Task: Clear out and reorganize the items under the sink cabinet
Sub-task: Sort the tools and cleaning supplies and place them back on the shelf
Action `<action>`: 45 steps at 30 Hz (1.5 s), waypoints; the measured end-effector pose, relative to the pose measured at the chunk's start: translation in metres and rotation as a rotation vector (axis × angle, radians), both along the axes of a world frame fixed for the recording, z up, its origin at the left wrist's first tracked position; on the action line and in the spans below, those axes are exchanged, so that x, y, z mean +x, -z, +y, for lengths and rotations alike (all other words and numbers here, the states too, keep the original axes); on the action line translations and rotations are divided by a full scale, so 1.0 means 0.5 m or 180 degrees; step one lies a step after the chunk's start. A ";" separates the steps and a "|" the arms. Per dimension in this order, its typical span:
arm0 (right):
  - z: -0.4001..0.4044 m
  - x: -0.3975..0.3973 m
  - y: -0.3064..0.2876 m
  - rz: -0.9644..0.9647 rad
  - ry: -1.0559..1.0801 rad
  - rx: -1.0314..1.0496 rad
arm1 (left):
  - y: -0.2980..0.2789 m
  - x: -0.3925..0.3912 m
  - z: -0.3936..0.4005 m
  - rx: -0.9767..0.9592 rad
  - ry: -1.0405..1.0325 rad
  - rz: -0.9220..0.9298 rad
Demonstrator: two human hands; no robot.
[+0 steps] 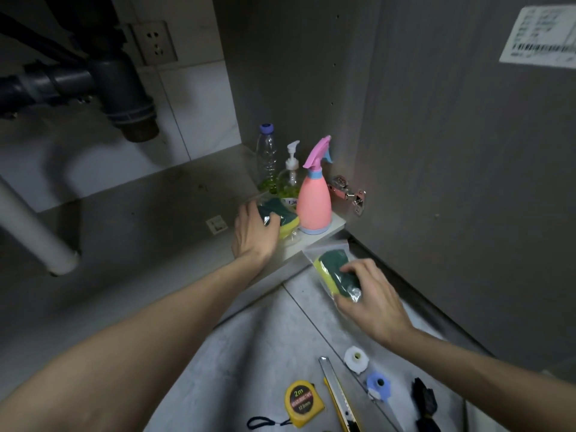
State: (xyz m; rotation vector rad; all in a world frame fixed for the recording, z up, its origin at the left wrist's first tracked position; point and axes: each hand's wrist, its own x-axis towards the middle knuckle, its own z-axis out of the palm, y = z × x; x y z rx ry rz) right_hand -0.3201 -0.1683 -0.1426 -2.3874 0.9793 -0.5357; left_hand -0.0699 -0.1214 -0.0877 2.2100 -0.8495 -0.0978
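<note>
My left hand [252,233] grips a green-and-yellow sponge in a clear bag [285,218] on the cabinet floor [140,213], right beside a pink spray bottle [314,194]. My right hand [371,296] holds a second bagged sponge [332,269] above the tiled floor, just outside the cabinet's front edge. Behind the spray bottle stand a clear pump bottle [291,176] and a clear plastic bottle with a purple cap [267,154], all in the cabinet's right rear corner.
A dark drain pipe [124,88] hangs at upper left, with a white tube [37,235] below it. The open cabinet door [467,151] stands at right. On the floor tiles lie a yellow tape measure [303,402], a utility knife [336,397], a white fitting [356,358], a blue fitting [378,385] and a black object [424,400].
</note>
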 end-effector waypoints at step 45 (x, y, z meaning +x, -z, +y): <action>0.558 0.224 0.091 0.1878 -0.3378 0.0258 | 0.224 -0.169 0.887 0.2746 -0.0907 0.1484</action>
